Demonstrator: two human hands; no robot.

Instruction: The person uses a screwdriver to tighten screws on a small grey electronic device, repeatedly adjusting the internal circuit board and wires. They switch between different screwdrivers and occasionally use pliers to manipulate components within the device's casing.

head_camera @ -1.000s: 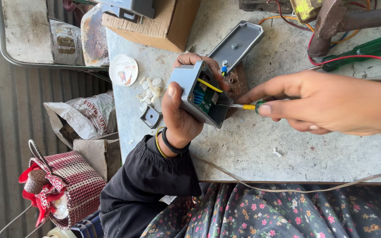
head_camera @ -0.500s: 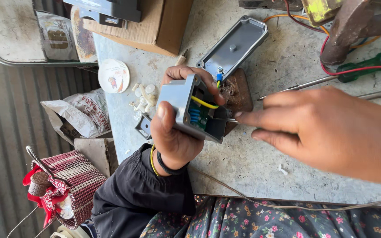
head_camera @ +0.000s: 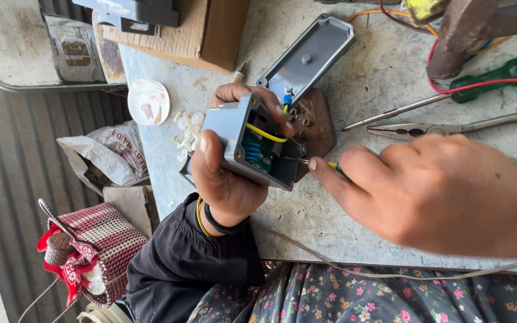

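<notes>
Far left, off the workbench: I log a red-and-white woven basket (head_camera: 94, 248) on the floor, and above it a crumpled printed bag (head_camera: 106, 155).

Workbench (head_camera: 354, 233), left edge: a round white lid (head_camera: 149, 102), with a scatter of small white plastic pieces (head_camera: 185, 128) just beside it. A cardboard box (head_camera: 201, 30) sits at the top left corner.

Centre: my left hand (head_camera: 225, 179), in a black sleeve with a black and a yellow band at the wrist, has its fingers clamped around a small grey junction box (head_camera: 246, 143), thumb over the near wall, fingertips over the far one. The box is held tilted above the workbench, open side facing right; blue parts and a yellow wire (head_camera: 264, 134) show inside. Its grey cover (head_camera: 307, 58) lies just beyond, touching a brown block (head_camera: 315, 125).

Right: my right hand (head_camera: 438, 194) has its fingers pinched together on a small screwdriver (head_camera: 315, 161), the tip inside the box.

Top right: long-nose pliers (head_camera: 444, 127), a green-handled screwdriver (head_camera: 498, 75), a red wire (head_camera: 486, 84).
</notes>
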